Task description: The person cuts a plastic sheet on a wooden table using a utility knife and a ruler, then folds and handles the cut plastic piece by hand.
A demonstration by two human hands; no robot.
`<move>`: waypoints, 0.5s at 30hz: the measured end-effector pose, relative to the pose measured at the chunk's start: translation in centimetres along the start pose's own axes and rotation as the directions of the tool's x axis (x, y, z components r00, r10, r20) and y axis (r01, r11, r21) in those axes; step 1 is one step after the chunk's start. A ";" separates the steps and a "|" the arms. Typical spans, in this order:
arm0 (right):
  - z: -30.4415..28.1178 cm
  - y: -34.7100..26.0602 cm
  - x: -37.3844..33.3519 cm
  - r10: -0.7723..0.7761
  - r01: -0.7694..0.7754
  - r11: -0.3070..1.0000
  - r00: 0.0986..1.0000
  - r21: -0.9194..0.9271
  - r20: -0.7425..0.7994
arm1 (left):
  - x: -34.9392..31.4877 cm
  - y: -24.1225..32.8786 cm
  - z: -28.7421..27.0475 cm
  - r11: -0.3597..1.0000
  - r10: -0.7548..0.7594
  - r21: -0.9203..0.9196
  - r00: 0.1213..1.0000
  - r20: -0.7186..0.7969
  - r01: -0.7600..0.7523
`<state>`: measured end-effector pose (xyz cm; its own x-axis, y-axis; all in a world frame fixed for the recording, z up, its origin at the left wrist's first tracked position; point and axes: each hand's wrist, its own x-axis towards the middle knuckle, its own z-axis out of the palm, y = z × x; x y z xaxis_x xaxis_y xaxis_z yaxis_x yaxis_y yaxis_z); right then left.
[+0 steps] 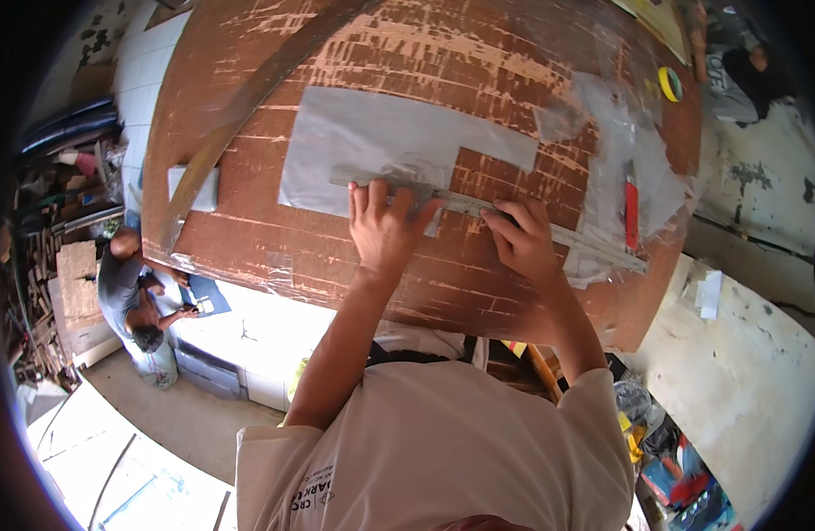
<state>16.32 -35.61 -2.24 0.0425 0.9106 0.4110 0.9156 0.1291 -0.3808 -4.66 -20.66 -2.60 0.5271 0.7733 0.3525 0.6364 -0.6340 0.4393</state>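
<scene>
While a pale straightedge (465, 204) is kept under both hands, its left end is laid across the grey sheet (363, 133) near the middle of the worn brown board (239, 190); its right end is carried over loose clear film (606, 133). By the left hand (385, 221), contact is made on the sheet's part, fingers spread, thumb stretched rightward. By the right hand (524, 237), contact is made farther along, thumb and fingers bent close together; whether the straightedge is pinched or merely pressed by either hand cannot be told.

Judgement: equal downward load should be applied at both contacts, fingertips kept off the working edge. The sheet is best smoothed before alignment is trusted. The film beneath the right end should be checked, since tilt may be introduced there.

Surroundings: a red-handled tool (631, 212) is left on the film; beyond it, a yellow tape roll (669, 84) is noted.
</scene>
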 end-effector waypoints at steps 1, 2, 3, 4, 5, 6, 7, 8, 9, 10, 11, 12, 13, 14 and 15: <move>-0.3 -0.6 0.3 0.006 -0.006 1.000 1.000 -0.016 0.007 | 0.0 -0.1 -0.3 1.000 0.002 0.018 1.000 -0.003 -0.001; -0.9 -1.2 1.0 0.022 -0.021 1.000 0.999 -0.011 0.036 | 0.0 -0.2 -0.4 0.999 0.006 0.032 1.000 -0.008 -0.006; -1.6 -1.5 1.2 0.038 -0.038 0.999 0.997 -0.007 0.064 | -0.2 -0.4 -0.3 0.999 -0.001 0.034 1.000 0.000 0.001; -2.6 -1.0 0.8 0.109 -0.109 0.991 0.994 -0.078 -0.009 | -0.4 -0.4 -0.2 1.000 0.005 0.014 1.000 0.000 -0.005; -3.6 -0.1 0.1 0.171 -0.183 0.973 0.981 -0.141 -0.090 | -0.6 -0.6 0.0 0.999 -0.003 0.032 1.000 -0.013 0.003; -4.2 3.0 -1.6 0.271 -0.336 0.906 0.928 -0.257 -0.257 | -0.6 -0.6 0.2 0.999 -0.004 0.046 1.000 -0.026 0.005; -5.3 6.3 -3.1 0.334 -0.491 0.805 0.840 -0.334 -0.428 | -0.6 -0.6 0.4 0.999 -0.007 0.033 1.000 -0.029 0.008; -7.1 8.1 -3.7 0.428 -0.591 0.688 0.799 -0.420 -0.423 | -0.7 -0.6 0.3 1.000 -0.002 0.025 1.000 -0.028 0.002; -8.9 9.6 -4.1 0.511 -0.667 0.554 0.745 -0.498 -0.429 | -0.6 -0.5 0.3 0.999 -0.009 0.034 0.999 -0.035 0.010; -10.1 10.7 -4.6 0.506 -0.666 0.551 0.746 -0.503 -0.434 | -0.5 -0.4 0.5 0.999 -0.020 0.044 0.999 -0.043 0.022; -10.8 11.8 -5.2 0.624 -0.694 0.517 0.706 -0.501 -0.335 | -0.3 -0.3 0.7 0.999 -0.020 0.042 0.999 -0.049 0.022; -11.0 12.8 -5.0 0.714 -0.702 0.502 0.666 -0.506 -0.215 | -0.5 -0.7 0.4 0.999 -0.030 0.037 0.997 -0.064 0.033; -11.9 14.4 -6.0 0.709 -0.693 0.509 0.674 -0.511 -0.208 | -0.6 -0.5 0.6 0.999 -0.032 0.023 0.998 -0.062 0.033; -12.6 16.0 -7.2 0.727 -0.709 0.584 0.673 -0.394 -0.133 | -0.6 -0.1 0.5 0.998 -0.047 0.029 0.997 -0.063 0.049; -13.2 17.3 -8.2 0.737 -0.721 0.638 0.673 -0.270 -0.056 | -0.3 0.3 0.6 0.999 -0.035 0.008 0.998 -0.050 0.036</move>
<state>37.10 -46.00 -1.21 0.7260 0.6863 0.0429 0.6615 -0.6800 -0.3162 -4.26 -21.06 -3.07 0.4758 0.7945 0.3775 0.6595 -0.6062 0.4446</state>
